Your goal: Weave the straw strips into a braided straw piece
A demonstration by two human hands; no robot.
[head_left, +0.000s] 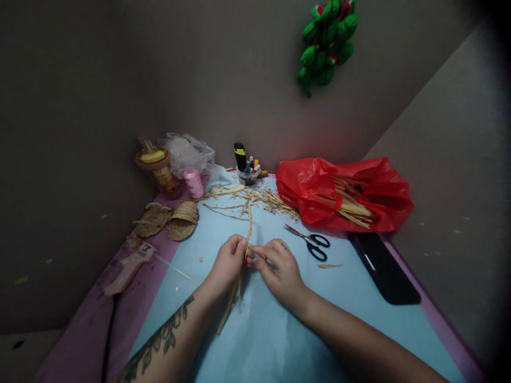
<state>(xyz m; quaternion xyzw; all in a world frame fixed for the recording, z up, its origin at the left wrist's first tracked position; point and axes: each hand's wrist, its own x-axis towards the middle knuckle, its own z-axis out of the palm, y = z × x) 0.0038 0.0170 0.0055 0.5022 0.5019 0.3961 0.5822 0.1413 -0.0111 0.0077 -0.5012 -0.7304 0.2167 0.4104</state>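
Over the middle of the table, my left hand (230, 260) pinches a braid of dry straw-like fibre (250, 222). The finished narrow length runs away from me above my fingers, and loose strands (227, 311) hang down below, beside my left wrist. My right hand (280, 268) meets the left one at the same spot, thumb and forefinger closed on the fibre strands. The exact grip between the fingertips is small and partly hidden. To the right of my hands lie black-handled scissors (315, 244), blades pointing left.
A pink glue gun (131, 268) and woven straw pieces (183, 219) lie left, near a pink thread spool (194, 182) and a lidded cup (159, 167). Fibre scraps (275, 202) spread at the back. A red bag (307, 186) of strips and a black phone-like slab (385, 271) are right.
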